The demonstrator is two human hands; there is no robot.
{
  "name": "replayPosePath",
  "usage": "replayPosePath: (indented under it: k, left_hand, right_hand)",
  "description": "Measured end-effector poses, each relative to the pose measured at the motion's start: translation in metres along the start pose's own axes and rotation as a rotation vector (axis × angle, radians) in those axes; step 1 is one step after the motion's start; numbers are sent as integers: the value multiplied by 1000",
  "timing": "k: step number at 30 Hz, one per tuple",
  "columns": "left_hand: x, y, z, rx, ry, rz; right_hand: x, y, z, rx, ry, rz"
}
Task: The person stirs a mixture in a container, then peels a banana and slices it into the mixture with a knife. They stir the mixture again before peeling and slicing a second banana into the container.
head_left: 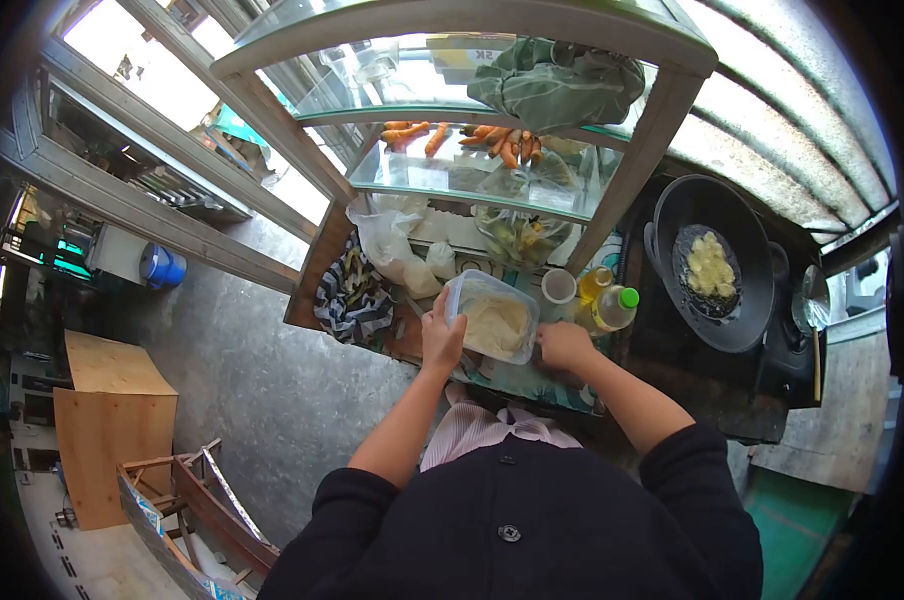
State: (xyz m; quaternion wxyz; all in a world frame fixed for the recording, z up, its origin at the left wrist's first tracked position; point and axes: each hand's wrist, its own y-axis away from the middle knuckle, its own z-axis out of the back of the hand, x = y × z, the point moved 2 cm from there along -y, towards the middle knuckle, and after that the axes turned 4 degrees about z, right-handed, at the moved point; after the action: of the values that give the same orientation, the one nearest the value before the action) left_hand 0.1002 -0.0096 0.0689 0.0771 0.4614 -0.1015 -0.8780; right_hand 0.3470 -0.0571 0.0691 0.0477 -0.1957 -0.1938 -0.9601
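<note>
My left hand [441, 336] grips the left wall of a clear plastic container [453, 297], its thumb along the rim. Pale, flour-like powder [496, 325] lies inside, heaped unevenly. At the container's right side is my right hand [564, 347], fingers curled closed; what they hold, if anything, is hidden. Just beyond that hand stand a white cup [559, 286], a small bottle of yellow oil [596, 281] and a bottle with a green cap [615, 308]. To the right, pale yellow pieces [709, 266] sit in oil in a dark wok [677, 220].
A glass-shelved cabinet [662, 130] rises ahead, with carrots [512, 143] and a green cloth bundle [557, 82] on its shelves. Plastic bags [392, 245] and a striped cloth [350, 300] lie left of the container. The wok rests on a black stove [662, 375]. A skimmer [810, 300] lies beside it.
</note>
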Motion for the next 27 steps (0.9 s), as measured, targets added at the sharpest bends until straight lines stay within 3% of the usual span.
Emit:
replayPosePath:
  k: [3,5,6,8,9,11,13,15,18,19,21,22,24,25,27]
  left_hand:
    - [-2,3,-2,9,36,1]
    - [-2,2,-1,7,31,-8]
    - [-3,3,-2,0,35,-4]
    - [-4,5,0,-1,2,36]
    - [-2,5,1,2,-6,36]
    - [-1,2,-2,21,29,15]
    - [-1,0,-3,55,43,40]
    - [0,-4,-3,79,49,64]
    - [0,-3,-7,10,38,-20]
    - [1,-3,-7,12,46,-11]
    - [1,-6,-10,4,66,-14]
    - [5,-8,-12,-3,78,-14]
    - [11,-10,-14,-14,108,-20]
    - [14,-12,-14,-14,105,-26]
    - [18,-13,-18,16,150,-12]
  right_hand:
    - [1,6,-5,58,-193,80]
    - [-9,-2,-2,-117,-219,-108]
    - [-8,1,1,-114,-214,-101]
    - [2,10,-3,79,-19,42]
    - [1,7,-9,80,-28,40]
    - [-9,-4,-15,-94,-284,59]
    - [-13,-4,-2,-202,-260,-32]
    - [-9,4,2,-19,52,10]
    - [6,7,0,63,-120,81]
    - [4,7,1,59,-118,73]
    - [-7,0,12,-99,-198,-159]
    - [-8,0,13,-113,-189,-153]
    - [-2,8,-3,107,83,84]
    - [-3,1,-8,101,81,83]
    - [-4,-7,-10,-127,-271,56]
